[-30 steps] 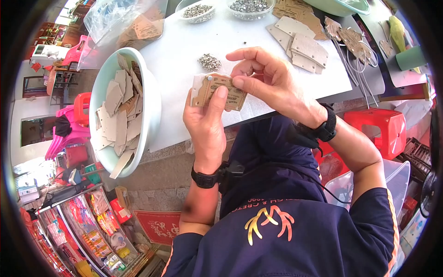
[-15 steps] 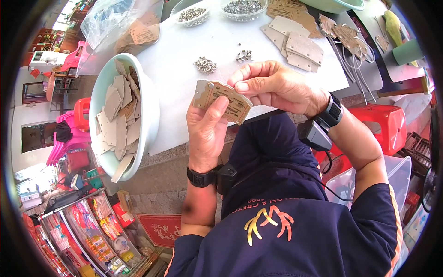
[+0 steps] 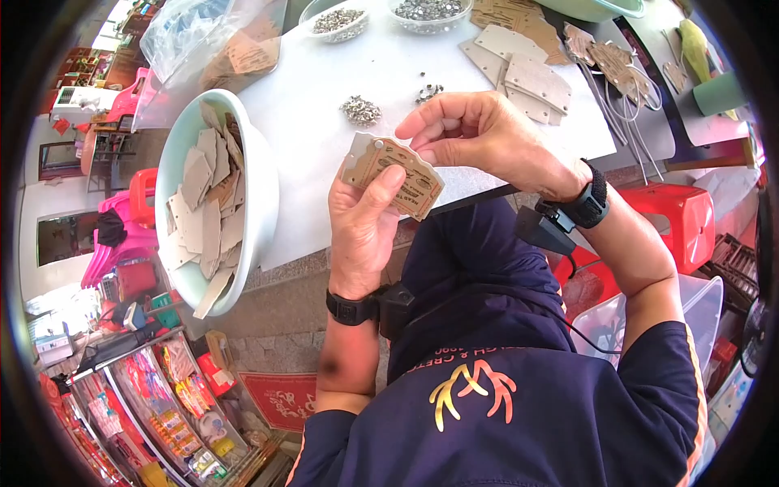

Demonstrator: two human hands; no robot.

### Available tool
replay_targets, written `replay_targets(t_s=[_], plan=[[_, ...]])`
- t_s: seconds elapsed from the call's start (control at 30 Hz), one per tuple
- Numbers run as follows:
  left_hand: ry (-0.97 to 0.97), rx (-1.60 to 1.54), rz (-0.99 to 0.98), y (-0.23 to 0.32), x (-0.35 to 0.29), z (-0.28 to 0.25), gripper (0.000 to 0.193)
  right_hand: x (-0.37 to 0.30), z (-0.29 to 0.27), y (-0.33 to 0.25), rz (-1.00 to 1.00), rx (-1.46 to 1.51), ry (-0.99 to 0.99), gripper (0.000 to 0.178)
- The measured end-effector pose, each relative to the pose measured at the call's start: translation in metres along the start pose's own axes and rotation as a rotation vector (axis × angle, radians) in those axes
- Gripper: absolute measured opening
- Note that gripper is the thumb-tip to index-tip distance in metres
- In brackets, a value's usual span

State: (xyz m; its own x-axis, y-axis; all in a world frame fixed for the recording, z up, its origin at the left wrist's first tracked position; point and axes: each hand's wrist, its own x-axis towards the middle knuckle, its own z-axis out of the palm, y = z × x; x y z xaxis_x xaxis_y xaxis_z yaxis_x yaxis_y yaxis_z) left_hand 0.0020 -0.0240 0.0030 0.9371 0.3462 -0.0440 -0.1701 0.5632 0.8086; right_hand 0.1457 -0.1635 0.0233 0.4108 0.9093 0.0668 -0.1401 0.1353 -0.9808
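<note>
My left hand [image 3: 369, 223] grips a brown printed cardboard card [image 3: 415, 191] with scalloped edges, thumb across its front. A small round silver metal piece [image 3: 378, 144] sits at the card's upper edge. Just above the card's right end, my right hand [image 3: 475, 134] is bent with thumb and fingers together; whatever they may hold is hidden. Beyond the hands, a small heap of silver metal pieces [image 3: 361, 111] lies on the white tabletop [image 3: 300, 162]. A second, darker heap [image 3: 428, 93] is partly covered by my right hand.
At left, a pale green basin [image 3: 264, 195] holds many grey cards [image 3: 199, 178]. Two clear bowls of metal pieces [image 3: 337, 23] [image 3: 428, 11] stand at the back. Stacked cards [image 3: 535, 85] lie back right, near grey cords [image 3: 621, 122]. A red stool [image 3: 677, 223] stands at right.
My right hand has lifted slightly up and away from the card, covering part of the darker heap. The left hand still grips the card in nearly the same place.
</note>
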Motion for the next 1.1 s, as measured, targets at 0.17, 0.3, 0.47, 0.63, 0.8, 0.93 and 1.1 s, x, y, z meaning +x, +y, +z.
replay_targets(t_s=[0.17, 0.3, 0.47, 0.63, 0.8, 0.93, 1.1], plan=[[0.003, 0.0, -0.004, 0.0, -0.0003, 0.0015, 0.03, -0.0019, -0.0027, 0.0007, 0.037, 0.035, -0.014, 0.026], [-0.003, 0.032, -0.006, -0.0008, -0.0007, -0.0004, 0.029, -0.0023, -0.0036, 0.0015, 0.042, 0.005, -0.017, 0.028], [-0.021, 0.071, -0.007, 0.0005, -0.0008, 0.0002, 0.028, -0.0023, -0.0042, -0.0044, 0.005, -0.114, -0.046, 0.029], [-0.016, 0.075, 0.009, 0.0013, -0.0023, 0.0002, 0.028, -0.0045, -0.0045, -0.0062, -0.009, -0.154, -0.068, 0.028], [-0.012, 0.118, -0.002, 0.0015, -0.0032, 0.0021, 0.027, -0.0035, -0.007, -0.0009, 0.041, -0.075, -0.059, 0.028], [-0.035, 0.211, 0.032, 0.002, -0.0037, 0.0039, 0.025, -0.0051, -0.0086, -0.0036, 0.104, -0.025, -0.079, 0.028], [-0.032, 0.213, 0.063, -0.0012, -0.0037, 0.0021, 0.024, -0.0082, -0.0086, -0.0045, 0.064, -0.078, -0.076, 0.023]])
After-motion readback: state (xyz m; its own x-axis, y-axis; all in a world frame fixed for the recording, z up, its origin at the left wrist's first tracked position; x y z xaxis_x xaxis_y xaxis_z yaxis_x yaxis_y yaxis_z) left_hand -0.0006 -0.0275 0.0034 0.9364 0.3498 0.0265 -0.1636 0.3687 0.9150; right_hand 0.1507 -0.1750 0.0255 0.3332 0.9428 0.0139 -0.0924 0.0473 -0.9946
